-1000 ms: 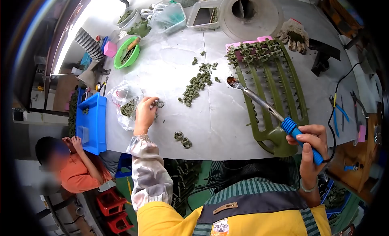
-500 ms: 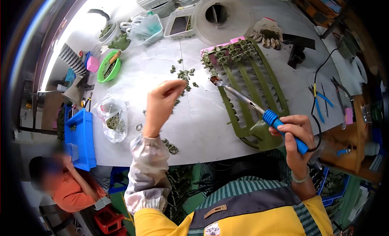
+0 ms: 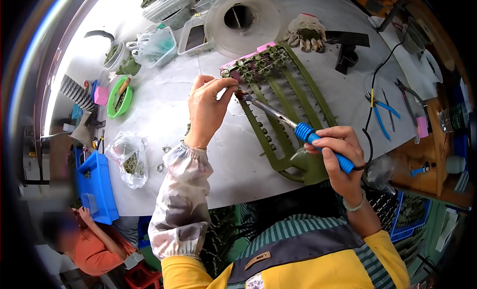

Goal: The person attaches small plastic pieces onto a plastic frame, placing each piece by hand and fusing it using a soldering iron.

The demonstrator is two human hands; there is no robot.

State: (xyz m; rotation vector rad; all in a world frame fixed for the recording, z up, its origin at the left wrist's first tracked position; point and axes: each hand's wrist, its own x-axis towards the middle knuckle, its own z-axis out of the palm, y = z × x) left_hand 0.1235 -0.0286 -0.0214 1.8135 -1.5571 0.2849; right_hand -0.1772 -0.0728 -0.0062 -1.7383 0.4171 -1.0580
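Observation:
My right hand grips the blue handle of a soldering iron, its metal shaft pointing up and left. The iron's dark tip is at the upper left corner of a flat green rack with parallel bars, close to my left fingertips. My left hand is pinched shut beside that tip; what sits between thumb and finger is too small and covered to make out. Small green pieces cluster along the rack's far end, with rows of little stubs down its bars. Pink blocks lie under that far end.
Pliers lie at the right, near the iron's black cord. A work glove and a clear round cover are behind the rack. Leftward are a green bowl, a plastic bag and a blue tray. Another person sits there.
My left hand has moved from above the loose green pieces on the table to the rack's corner, meeting the iron's tip. The whole view has shifted slightly.

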